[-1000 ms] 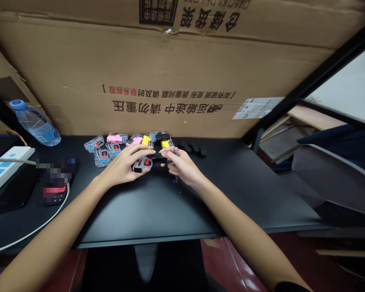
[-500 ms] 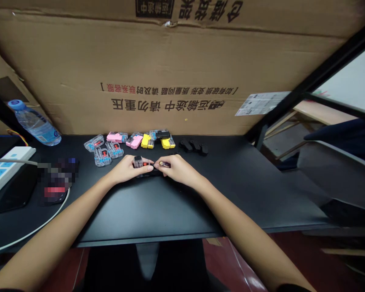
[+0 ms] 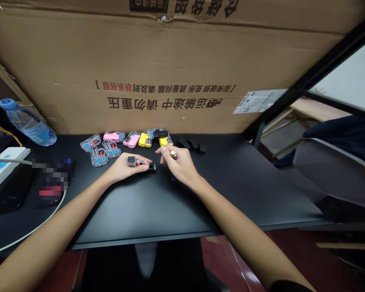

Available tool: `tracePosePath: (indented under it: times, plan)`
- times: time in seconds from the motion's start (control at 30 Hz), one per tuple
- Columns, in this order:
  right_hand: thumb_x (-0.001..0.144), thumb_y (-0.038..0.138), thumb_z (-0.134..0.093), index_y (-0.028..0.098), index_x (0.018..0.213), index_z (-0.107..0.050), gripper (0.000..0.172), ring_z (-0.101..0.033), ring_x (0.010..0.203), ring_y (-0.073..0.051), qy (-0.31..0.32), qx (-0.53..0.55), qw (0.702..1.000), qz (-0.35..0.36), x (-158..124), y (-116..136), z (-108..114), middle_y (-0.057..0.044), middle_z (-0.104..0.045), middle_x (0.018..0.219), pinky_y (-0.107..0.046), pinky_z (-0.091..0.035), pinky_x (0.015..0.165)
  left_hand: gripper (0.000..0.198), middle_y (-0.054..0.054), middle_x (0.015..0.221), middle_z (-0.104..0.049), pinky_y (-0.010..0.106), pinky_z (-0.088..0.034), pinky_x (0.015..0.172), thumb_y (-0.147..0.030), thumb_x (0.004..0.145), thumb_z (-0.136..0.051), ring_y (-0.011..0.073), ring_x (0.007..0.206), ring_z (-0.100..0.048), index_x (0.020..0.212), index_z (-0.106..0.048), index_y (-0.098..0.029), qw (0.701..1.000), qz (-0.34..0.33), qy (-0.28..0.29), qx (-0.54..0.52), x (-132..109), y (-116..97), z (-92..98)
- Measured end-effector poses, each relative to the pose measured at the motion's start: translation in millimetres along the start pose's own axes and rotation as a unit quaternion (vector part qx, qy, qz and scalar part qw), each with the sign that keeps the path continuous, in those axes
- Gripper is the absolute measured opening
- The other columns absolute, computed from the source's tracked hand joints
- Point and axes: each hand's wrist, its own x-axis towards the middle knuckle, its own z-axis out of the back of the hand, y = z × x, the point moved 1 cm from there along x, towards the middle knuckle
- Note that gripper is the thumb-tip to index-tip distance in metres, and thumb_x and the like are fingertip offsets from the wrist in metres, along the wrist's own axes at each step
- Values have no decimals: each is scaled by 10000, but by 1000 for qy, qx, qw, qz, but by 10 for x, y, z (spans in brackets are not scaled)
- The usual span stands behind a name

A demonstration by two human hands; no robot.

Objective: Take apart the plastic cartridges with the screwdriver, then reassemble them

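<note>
My left hand (image 3: 123, 168) lies on the black table (image 3: 200, 194) and holds a small clear plastic casing (image 3: 132, 161) with black and red parts. A dark bar-like piece (image 3: 151, 167) pokes out beyond its fingertips. My right hand (image 3: 179, 164) is raised a little to the right, pinching a small brass-coloured piece (image 3: 173, 154) between its fingers. Just beyond the hands lies a row of several clear, pink and yellow casings (image 3: 130, 140), and several black parts (image 3: 191, 145) sit to their right.
A cardboard box (image 3: 170, 61) stands along the table's back edge. On the left are a water bottle (image 3: 27, 126), a white power strip (image 3: 6, 160), a pale cable (image 3: 39, 219) and a pixelated object (image 3: 53, 180). A chair (image 3: 331, 170) stands at the right.
My right hand has lifted and moved right, away from my left hand, carrying the brass-coloured piece. My left hand stays nearly in place with the casing.
</note>
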Motion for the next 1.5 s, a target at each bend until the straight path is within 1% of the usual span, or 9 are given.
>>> tracePosePath:
  times: [0.17, 0.23, 0.33, 0.4, 0.57, 0.73, 0.97, 1.13, 1.5]
  plan:
    - [1022, 596, -474, 191, 771, -765, 558, -648, 567, -179, -40, 97, 994, -28, -19, -21, 33, -67, -718, 706, -314, -522, 564, 394, 161, 1142, -852, 412, -671, 892, -456, 696, -995, 270, 938, -821, 851, -804, -149, 1000, 18, 5, -13, -23, -11, -45]
    - [1018, 633, -430, 191, 750, -767, 617, -591, 506, -161, -45, 112, 992, -42, -36, -32, 24, -60, -684, 661, -303, -478, 499, 445, 160, 1129, -855, 425, -674, 917, -443, 702, -993, 269, 946, -827, 980, -819, -142, 999, 22, 8, -26, -24, -11, -73]
    - [1027, 634, -436, 195, 722, -760, 625, -554, 475, -143, -37, 123, 990, -51, -58, -14, -17, -47, -657, 622, -280, -432, 454, 664, 163, 1133, -855, 457, -674, 968, -412, 700, -997, 277, 967, -838, 1262, -781, -134, 998, 40, 26, -46, -19, -6, -104]
    - [1032, 639, -470, 194, 700, -753, 623, -539, 456, -131, -23, 122, 990, -61, -63, 22, -54, -33, -628, 575, -263, -412, 440, 737, 172, 1150, -851, 475, -667, 1002, -405, 688, -1004, 292, 997, -839, 1324, -760, -125, 997, 50, 35, -50, -17, -1, -112]
    - [978, 736, -582, 190, 695, -727, 631, -526, 377, -110, -14, 127, 985, -114, -41, 94, -124, -13, -623, 524, -240, -409, 394, 684, 161, 1157, -851, 479, -669, 1006, -414, 679, -1005, 310, 1019, -837, 1263, -795, -125, 998, 40, 38, -33, -22, 23, -117]
    - [922, 742, -684, 198, 661, -671, 603, -564, 362, -126, -21, 116, 984, -135, -29, 68, -151, -22, -643, 508, -236, -442, 378, 573, 128, 1091, -863, 402, -674, 917, -445, 733, -973, 277, 929, -827, 1192, -832, -132, 999, -4, 39, 38, -24, 16, -160]
    - [934, 768, -664, 200, 635, -665, 641, -517, 337, -115, -69, 101, 986, -113, -15, 97, -123, -19, -615, 493, -245, -408, 361, 574, 128, 1125, -860, 397, -676, 913, -455, 744, -963, 288, 971, -830, 1208, -823, -148, 999, -11, 39, 21, -25, 29, -218]
    - [903, 796, -685, 198, 635, -682, 656, -485, 316, -110, -62, 111, 982, -138, 6, 95, -115, -18, -604, 477, -249, -356, 336, 587, 138, 1137, -858, 414, -680, 918, -445, 741, -965, 302, 972, -835, 1218, -819, -135, 999, -3, 40, 15, -20, 30, -267]
    - [931, 776, -668, 197, 611, -685, 662, -510, 325, -116, -100, 62, 988, -100, -31, 113, -116, -14, -597, 452, -242, -392, 356, 565, 120, 1128, -862, 387, -670, 926, -435, 752, -961, 298, 977, -836, 1213, -827, -135, 999, -15, 23, 32, -16, 19, -286]
